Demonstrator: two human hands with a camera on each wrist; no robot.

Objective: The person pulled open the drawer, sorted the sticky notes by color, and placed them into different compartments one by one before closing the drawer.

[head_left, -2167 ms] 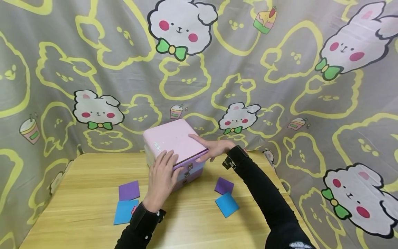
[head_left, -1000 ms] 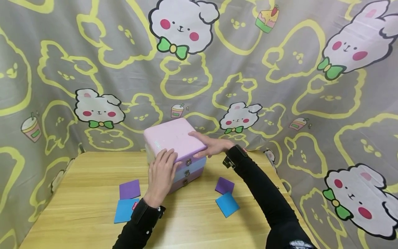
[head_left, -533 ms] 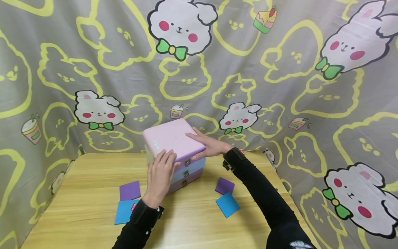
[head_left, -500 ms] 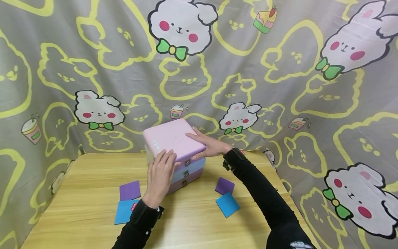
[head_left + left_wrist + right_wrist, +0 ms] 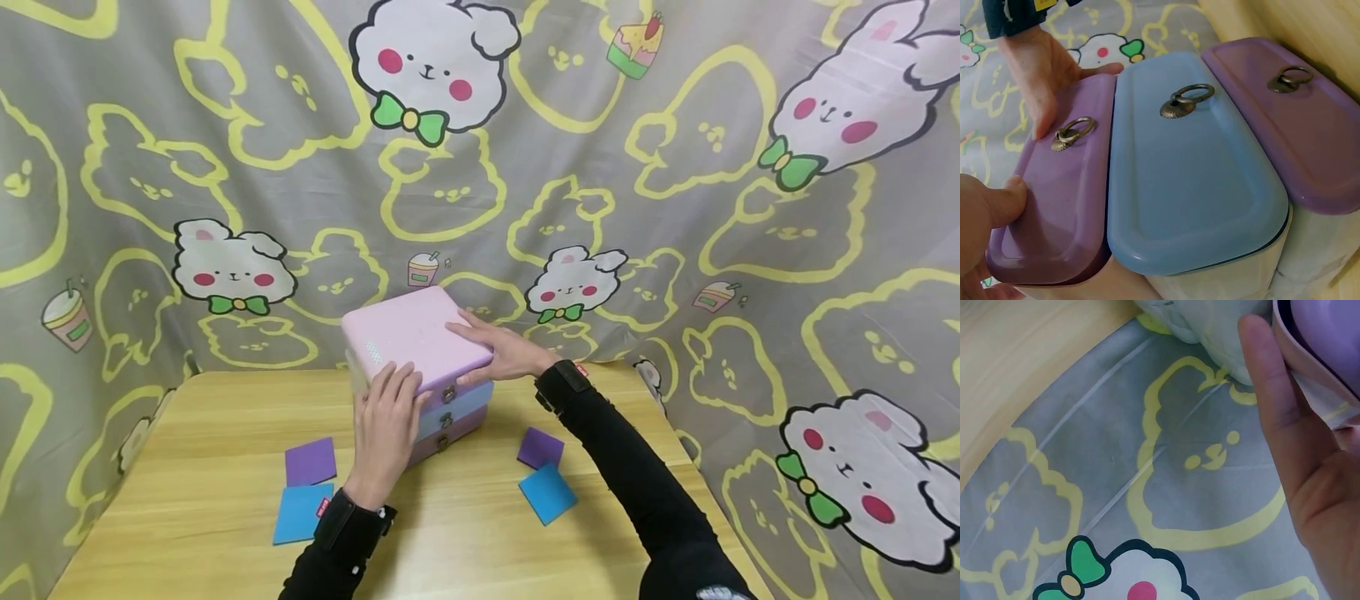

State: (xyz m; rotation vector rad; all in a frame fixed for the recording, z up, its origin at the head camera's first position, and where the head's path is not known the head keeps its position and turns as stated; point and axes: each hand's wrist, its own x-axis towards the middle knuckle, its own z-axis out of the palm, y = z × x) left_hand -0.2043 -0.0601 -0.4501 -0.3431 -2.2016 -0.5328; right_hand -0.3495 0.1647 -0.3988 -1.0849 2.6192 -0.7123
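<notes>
A small drawer chest [image 5: 412, 329] with a pink top stands at an angle on the table. Its fronts are a purple top drawer [image 5: 1072, 187], a blue middle drawer [image 5: 1200, 162] and a mauve bottom drawer [image 5: 1322, 131], each with a ring pull. My left hand [image 5: 386, 433] lies at the near left corner, fingers over the pink top and thumb pressing the top drawer's front. From the right, my right hand [image 5: 510, 354] spreads over the right corner, thumb at that same front and fingers on the top and side. A dark gap shows behind the top drawer's lower edge in the left wrist view.
On the wooden table [image 5: 217, 467], a purple square [image 5: 311, 461] and a blue square [image 5: 300, 512] lie left of the left wrist. Another purple square [image 5: 540, 448] and blue square [image 5: 548, 493] lie on the right. A patterned grey curtain [image 5: 465, 200] hangs behind.
The top drawer, which stood out with a dark opening under the pink top, has slid in towards the chest. The right hand has shifted slightly left with it; the left hand stays at its corner.
</notes>
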